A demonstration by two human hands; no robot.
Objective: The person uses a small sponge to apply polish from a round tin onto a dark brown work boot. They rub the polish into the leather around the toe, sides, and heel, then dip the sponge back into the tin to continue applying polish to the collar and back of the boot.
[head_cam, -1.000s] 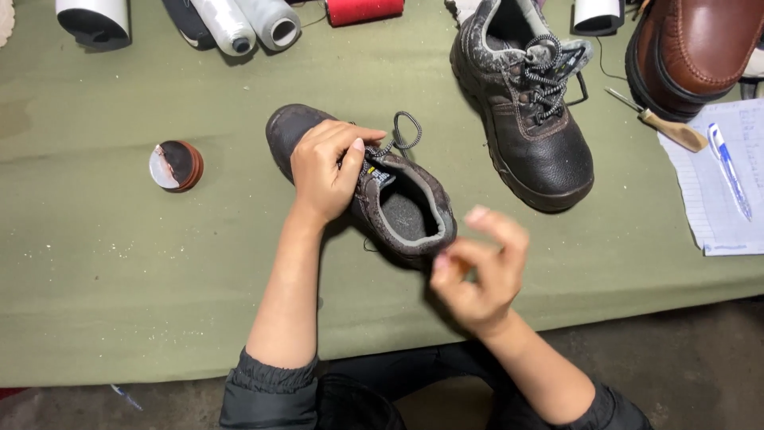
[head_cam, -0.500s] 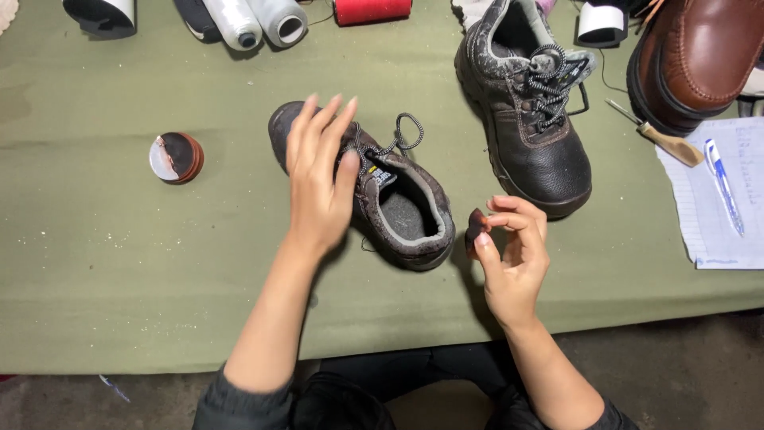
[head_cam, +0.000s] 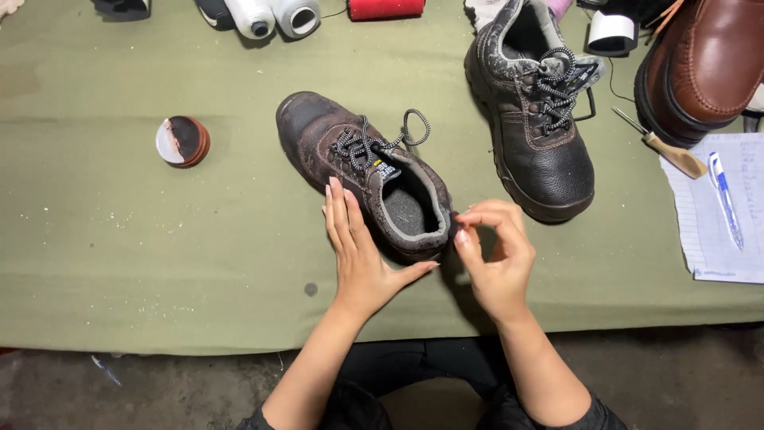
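A worn brown lace-up shoe point(head_cam: 362, 171) lies on the green cloth-covered table point(head_cam: 159, 263), toe toward the far left and opening facing up. My left hand point(head_cam: 358, 259) lies flat against the shoe's near side, fingers straight and together, holding nothing. My right hand point(head_cam: 497, 259) is at the shoe's heel, with thumb and forefinger pinched on the heel rim. Whether a small item sits between those fingertips is not clear.
A black lace-up boot point(head_cam: 541, 135) stands right of the brown shoe, and a glossy brown leather shoe point(head_cam: 708, 64) at the far right. A round tin point(head_cam: 183, 141) lies left. An awl point(head_cam: 672, 151), a pen point(head_cam: 724, 199) on paper point(head_cam: 708, 239), and spools point(head_cam: 270, 16) line the edges.
My left hand slid off the top of the brown shoe down to its near side. My right hand moved from in front of my body up to the shoe's heel.
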